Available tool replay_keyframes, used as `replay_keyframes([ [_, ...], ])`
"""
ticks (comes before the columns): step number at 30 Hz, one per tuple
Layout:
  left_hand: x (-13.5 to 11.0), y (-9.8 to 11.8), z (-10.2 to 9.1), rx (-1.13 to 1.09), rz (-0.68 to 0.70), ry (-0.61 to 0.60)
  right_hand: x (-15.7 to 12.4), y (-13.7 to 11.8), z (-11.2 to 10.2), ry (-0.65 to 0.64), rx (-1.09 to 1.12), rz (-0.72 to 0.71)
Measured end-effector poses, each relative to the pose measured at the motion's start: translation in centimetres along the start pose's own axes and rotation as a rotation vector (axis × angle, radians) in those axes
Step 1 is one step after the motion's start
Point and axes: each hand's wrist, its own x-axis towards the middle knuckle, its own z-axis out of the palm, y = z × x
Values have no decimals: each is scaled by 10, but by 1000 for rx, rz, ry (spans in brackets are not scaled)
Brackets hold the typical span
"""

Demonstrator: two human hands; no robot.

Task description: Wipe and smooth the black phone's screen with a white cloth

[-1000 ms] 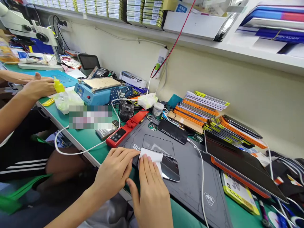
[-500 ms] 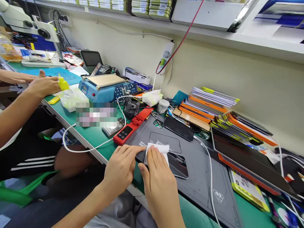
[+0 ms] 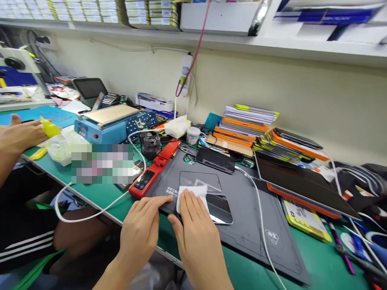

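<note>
A dark phone (image 3: 220, 208) lies screen-up on the black work mat (image 3: 250, 217) at the bench's near edge. My right hand (image 3: 195, 233) lies flat on a white wipe (image 3: 193, 192), pressing it onto the phone's left half with fingers stretched out. My left hand (image 3: 142, 227) rests beside it with fingers extended, its fingertips touching the phone's left end. The part of the phone under the wipe and fingers is hidden.
A red tool (image 3: 152, 169) lies at the mat's left edge, and a white cable (image 3: 260, 225) crosses the mat. Stacked orange and yellow packs (image 3: 250, 129) and a tablet (image 3: 302, 185) sit to the right. A blue heating plate (image 3: 109, 121) stands at left near another person's hand (image 3: 21, 135).
My right hand and the wipe have stayed on the phone, shifting slightly over the screen. The view has swung a little to the right; the left hand keeps its place.
</note>
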Motion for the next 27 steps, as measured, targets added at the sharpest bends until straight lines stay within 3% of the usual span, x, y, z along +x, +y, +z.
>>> replay_keyframes([
  [2,0,0,0,6,-1,-8,6,-3,4,-10,12,72],
  [4,0,0,0,7,-5,-20,-6,-6,5,15,7,72],
  [8,-2,1,2,8,-2,-1,-44,4,-9,68,-104,-72],
  [11,-2,2,2,22,12,22,-37,19,-20,13,-162,-197],
  [15,-1,1,1,36,17,32,-7,28,-16,13,-171,-67],
  [17,0,1,1,25,17,9,-13,27,-10,24,-169,-41],
  [22,2,3,-1,9,16,-4,-62,37,-8,9,-170,-118],
  [25,2,5,-1,25,16,13,-54,44,-12,-12,-172,-129],
  [27,1,5,-1,35,13,10,-36,45,-12,27,-212,-7],
])
